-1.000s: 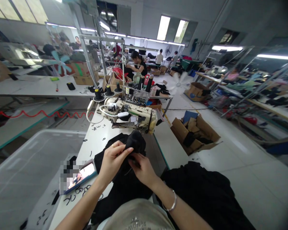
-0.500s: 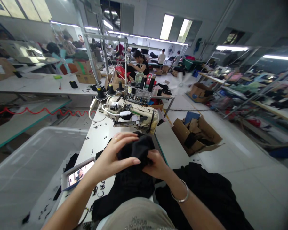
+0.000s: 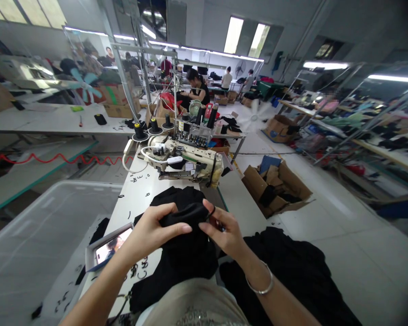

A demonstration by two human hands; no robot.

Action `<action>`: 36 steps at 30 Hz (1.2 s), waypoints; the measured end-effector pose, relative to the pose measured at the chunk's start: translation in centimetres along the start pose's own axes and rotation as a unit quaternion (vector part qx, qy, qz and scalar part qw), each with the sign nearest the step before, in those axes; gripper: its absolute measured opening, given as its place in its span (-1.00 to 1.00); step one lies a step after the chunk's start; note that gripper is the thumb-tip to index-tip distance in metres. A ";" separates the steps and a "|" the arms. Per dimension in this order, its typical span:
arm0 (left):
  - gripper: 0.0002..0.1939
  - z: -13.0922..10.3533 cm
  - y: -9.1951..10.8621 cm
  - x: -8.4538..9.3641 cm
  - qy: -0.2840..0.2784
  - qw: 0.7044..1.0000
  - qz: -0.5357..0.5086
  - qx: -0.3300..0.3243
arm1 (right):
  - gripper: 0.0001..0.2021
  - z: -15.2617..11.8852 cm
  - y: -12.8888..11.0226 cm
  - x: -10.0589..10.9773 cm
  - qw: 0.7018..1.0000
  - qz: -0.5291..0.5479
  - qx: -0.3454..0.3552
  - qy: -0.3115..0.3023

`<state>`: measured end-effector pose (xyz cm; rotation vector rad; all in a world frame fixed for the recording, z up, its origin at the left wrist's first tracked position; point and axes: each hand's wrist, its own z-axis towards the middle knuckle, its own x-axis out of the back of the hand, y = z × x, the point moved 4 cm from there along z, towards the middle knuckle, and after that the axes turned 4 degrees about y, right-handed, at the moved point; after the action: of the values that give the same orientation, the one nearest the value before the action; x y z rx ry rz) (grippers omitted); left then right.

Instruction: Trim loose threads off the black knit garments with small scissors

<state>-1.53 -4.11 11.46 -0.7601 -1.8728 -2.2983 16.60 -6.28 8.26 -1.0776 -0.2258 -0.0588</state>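
Head view, 1 worker seated at a sewing station, both hands in frame.

Left hand [image 3: 153, 228]: fingers and thumb pinched shut on a folded edge of the black knit fabric piece [image 3: 183, 215], gripping it from the left side.

Right hand [image 3: 224, 228]: closed on the same fold from the right, thumb raised, a small dark loop showing at the thumb tip; silver bangle [image 3: 261, 285] on the wrist. The 2 hands sit close together, just beside each other on the fold.

Black knit fabric piece: bunched on the white work surface [image 3: 136, 194], directly in front of the body, trailing down toward the lap.

Outward: cream industrial sewing machine [image 3: 187, 160] just beyond the fabric, with dark thread cones [image 3: 153, 127] behind it; a phone with a lit screen [image 3: 110, 246] propped to the left; short black offcuts [image 3: 139, 271] scattered on the surface; clear plastic bin [image 3: 37, 244] at far left; open cardboard box [image 3: 275, 185] on the floor at right; other people at work in the background.

Risks, as judged: the pinched fold is narrow, so slack knit could slip from either grip and lose its alignment. Loose offcuts lying close by could get caught up in the fabric. The trailing part may drag toward the lap and pull the fold askew.
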 end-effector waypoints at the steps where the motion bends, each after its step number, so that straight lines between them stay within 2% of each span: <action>1: -0.66 0.1 -0.1 0.1 -0.013 1.000 0.014 -0.004 | -0.53 0.4 -0.7 0.0 0.999 -0.027 0.023 -0.018; 3: -0.71 0.4 0.1 0.6 0.009 0.998 0.056 -0.035 | -0.54 1.0 -1.7 -0.2 0.996 -0.062 0.047 -0.052; 4: -0.64 0.6 0.3 0.6 0.025 0.995 0.081 -0.059 | -0.55 1.2 -1.9 -0.4 0.994 -0.071 0.051 -0.069; 6: -0.44 0.8 0.7 0.2 0.021 0.986 0.122 -0.109 | -0.53 1.3 -2.1 -0.8 0.992 -0.074 0.045 -0.091; 7: -0.45 0.9 0.8 -0.3 0.007 0.982 0.135 -0.129 | -0.52 1.3 -2.1 -1.0 0.992 -0.070 0.034 -0.097; 9: -0.67 1.1 0.8 -1.3 -0.015 0.977 0.149 -0.150 | -0.45 1.0 -1.8 -1.1 0.993 -0.047 0.000 -0.104; 11: -0.81 1.3 0.8 -1.9 -0.012 0.977 0.150 -0.153 | -0.39 0.8 -1.5 -1.1 0.994 -0.020 -0.036 -0.106; 13: -0.84 1.3 0.7 -2.3 -0.010 0.980 0.140 -0.143 | -0.43 0.7 -1.3 -0.7 0.994 0.000 -0.055 -0.090; 17: -0.81 0.9 0.3 -2.2 -0.007 0.991 0.109 -0.077 | -0.77 1.0 -1.3 0.5 0.998 0.010 -0.064 0.007; 19: -0.79 0.6 0.0 -2.2 -0.023 0.994 0.089 -0.054 | -0.82 1.2 -1.6 0.7 0.999 0.000 -0.045 0.025; 22: -0.81 0.2 -0.2 -2.1 -0.025 0.996 0.061 -0.060 | -0.84 1.4 -2.1 0.5 0.999 -0.026 -0.015 0.019; 25: -0.84 0.0 -0.2 -1.8 0.003 0.995 0.059 -0.080 | -0.83 1.6 -2.3 0.2 0.999 -0.049 -0.013 0.020; 27: -0.84 -0.2 -0.4 -1.7 -0.008 0.996 0.048 -0.074 | -0.83 1.8 -2.1 0.0 0.997 -0.067 -0.017 0.019; 30: -0.84 -0.5 -1.0 -1.6 -0.019 0.999 0.033 -0.032 | -0.85 2.0 -1.3 -0.3 0.995 -0.091 -0.043 -0.003; 32: -0.84 -0.5 -1.5 -1.2 0.004 1.000 0.023 0.000 | -0.87 1.9 -0.6 -0.6 0.992 -0.096 -0.073 -0.024; 33: -0.84 -0.5 -1.8 -1.0 0.016 1.000 0.014 0.015 | -0.82 1.8 -0.3 -0.7 0.991 -0.098 -0.084 -0.034; 36: -0.83 -0.4 -2.6 -0.6 0.031 0.998 -0.014 0.052 | -0.78 1.1 0.2 -1.3 0.988 -0.109 -0.090 -0.059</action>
<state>-2.14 -3.99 8.81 -0.6479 -1.9700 -2.1927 15.17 -5.29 8.34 -1.2336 -0.4520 -0.2143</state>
